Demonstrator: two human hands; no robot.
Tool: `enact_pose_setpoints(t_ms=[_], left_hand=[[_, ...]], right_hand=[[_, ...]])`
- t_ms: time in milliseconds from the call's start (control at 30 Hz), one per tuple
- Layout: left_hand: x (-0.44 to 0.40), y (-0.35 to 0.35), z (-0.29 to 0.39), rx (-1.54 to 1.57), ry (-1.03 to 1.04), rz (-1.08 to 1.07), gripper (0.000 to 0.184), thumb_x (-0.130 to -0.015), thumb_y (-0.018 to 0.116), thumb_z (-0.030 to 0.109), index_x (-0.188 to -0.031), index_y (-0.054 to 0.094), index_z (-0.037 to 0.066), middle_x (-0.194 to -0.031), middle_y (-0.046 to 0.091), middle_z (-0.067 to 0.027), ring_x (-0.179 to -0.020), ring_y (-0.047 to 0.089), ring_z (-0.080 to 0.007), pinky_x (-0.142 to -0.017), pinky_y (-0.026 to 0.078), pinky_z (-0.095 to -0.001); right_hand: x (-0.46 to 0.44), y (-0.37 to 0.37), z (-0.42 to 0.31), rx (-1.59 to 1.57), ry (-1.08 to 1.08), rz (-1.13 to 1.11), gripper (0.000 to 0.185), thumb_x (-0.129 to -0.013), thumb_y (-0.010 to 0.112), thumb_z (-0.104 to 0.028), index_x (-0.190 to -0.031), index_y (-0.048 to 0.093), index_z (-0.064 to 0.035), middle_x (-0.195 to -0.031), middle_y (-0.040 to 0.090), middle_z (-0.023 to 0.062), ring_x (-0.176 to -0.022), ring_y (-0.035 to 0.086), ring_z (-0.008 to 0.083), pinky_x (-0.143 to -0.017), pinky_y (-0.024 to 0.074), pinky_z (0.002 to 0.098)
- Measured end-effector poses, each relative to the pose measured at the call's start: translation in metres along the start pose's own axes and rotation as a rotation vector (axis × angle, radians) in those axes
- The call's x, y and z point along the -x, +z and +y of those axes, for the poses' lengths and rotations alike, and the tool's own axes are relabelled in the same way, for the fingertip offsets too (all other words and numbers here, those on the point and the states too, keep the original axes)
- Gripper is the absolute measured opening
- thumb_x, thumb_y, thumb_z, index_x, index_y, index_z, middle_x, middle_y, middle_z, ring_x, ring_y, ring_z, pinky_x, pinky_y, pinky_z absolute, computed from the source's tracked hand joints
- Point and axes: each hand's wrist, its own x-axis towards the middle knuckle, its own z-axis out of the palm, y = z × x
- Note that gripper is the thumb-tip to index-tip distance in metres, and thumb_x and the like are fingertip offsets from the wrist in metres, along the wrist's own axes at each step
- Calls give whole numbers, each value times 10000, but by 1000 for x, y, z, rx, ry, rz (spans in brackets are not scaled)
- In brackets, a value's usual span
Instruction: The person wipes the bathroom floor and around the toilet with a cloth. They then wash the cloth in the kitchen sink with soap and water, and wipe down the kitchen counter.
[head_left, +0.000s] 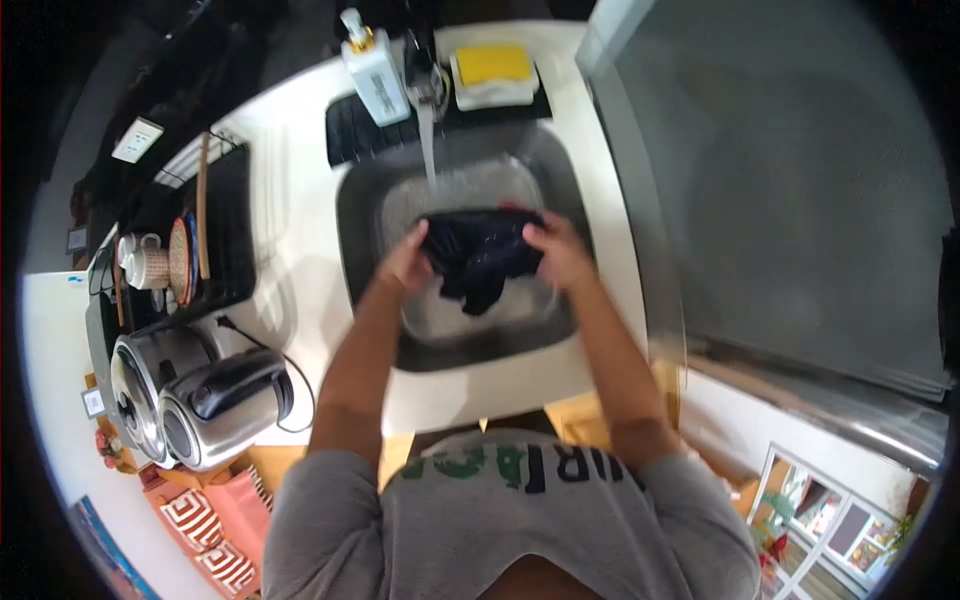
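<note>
Grips a dark, bunched cloth [482, 255] at one end with the left hand [407, 260] and at the other with the right hand [562, 254], in a closed grasp on each side. Holds it spread between them inside the outline of the metal sink [362, 215], on the near side of the stream of water [429, 150] from the tap [427, 92], with folds hanging loose in the middle. Cannot tell from overhead about contact with the basin floor. Could lose an end from here by pinching too little fabric, probably heavy and slick if wet. Could splash over the rim onto the worktop [300, 190] by pushing a taut face straight under the flow. Might topple the pump bottle [378, 85], standing beside the tap, by reaching too far forward with the left, or nudge the yellow sponge [495, 66] on the other side with the right. Might fling drops toward the kettle [230, 408] and the loose black cord [303, 376] by swinging a soaked cloth sideways to the left. Could let the middle sag onto the basin floor by slackening both ends together.
</note>
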Motion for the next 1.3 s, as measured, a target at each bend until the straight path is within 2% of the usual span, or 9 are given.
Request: enact_pose_setpoints(t_ms=[100, 200, 333, 667, 733, 800, 900, 1000, 1300], left_hand=[[-35, 34, -48, 500, 26, 98, 646, -874, 440, 595, -1266, 503, 85, -1246, 558, -80, -1143, 526, -265, -990, 382, -483], [-67, 42, -74, 643, 739, -576, 449, -925, 442, 467, -1151, 562, 98, -1081, 626, -73, -996, 603, -242, -913, 461, -400], [-64, 48, -81, 272, -51, 18, 461, -940, 401, 402, -1257, 469, 74, -1266, 514, -86, -1141, 507, -210, -944, 427, -347], [6, 58, -53, -128, -167, 237, 230, -913, 494, 208, -1070, 570, 58, -996, 631, -61, -903, 630, -164, -729, 521, -308], [-5, 27, -64, -159, 42, -338, 213, -903, 508, 184, -1037, 581, 36, -975, 641, -62, -892, 634, -160, -732, 526, -312], [9, 26, -39, -84, -17, -485, 207, -901, 512, 179, -1009, 592, 21, -958, 649, -65, -878, 637, -158, -745, 530, -303], [44, 36, 7, 111, -148, -360, 261, -904, 505, 235, -998, 601, 11, -972, 659, -85, -882, 646, -188, -811, 529, -314], [68, 35, 24, 465, -26, -263, 397, -907, 456, 364, -1013, 606, 13, -1010, 656, -129, -937, 642, -260, -891, 501, -409], [-37, 57, -100, 312, 48, 88, 268, -902, 484, 301, -983, 586, 66, -945, 614, -92, -875, 608, -225, -821, 496, -391]], right_hand=[[-22, 68, 55, 215, -182, 368, 300, -817, 682, -286, -938, 641, -14, -966, 622, 103, -860, 584, 198, -799, 459, 326], [-34, 101, 77, 1126, -542, 368, 378, -753, 714, -341, -749, 638, 30, -713, 613, 195, -642, 594, 340, -638, 474, 361], [-61, 55, 62, 944, -568, 561, 314, -751, 692, -278, -705, 612, 22, -636, 576, 191, -581, 568, 361, -554, 437, 406], [-70, 28, 74, 1299, -443, 457, 284, -773, 654, -299, -753, 631, -17, -740, 615, 187, -673, 599, 355, -635, 472, 413], [-86, -17, 70, 1409, -283, 406, 289, -776, 667, -308, -858, 671, -31, -838, 663, 174, -759, 644, 315, -694, 500, 384], [-98, -75, 107, 74, 219, 290, 507, -812, 655, -426, -1125, 596, -31, -1080, 633, 123, -991, 602, 255, -881, 462, 361], [-37, -12, 57, -120, 275, -50, 665, -824, 655, -450, -1298, 452, -30, -1256, 522, 103, -1162, 494, 247, -1003, 374, 356], [-5, 13, 12, 917, 147, -17, 494, -800, 718, -309, -1179, 577, -27, -1285, 498, 137, -1192, 472, 234, -1009, 357, 336], [-4, 99, 79, 769, -253, 78, 258, -721, 772, -180, -873, 698, 15, -863, 676, 133, -835, 625, 268, -799, 464, 349]])
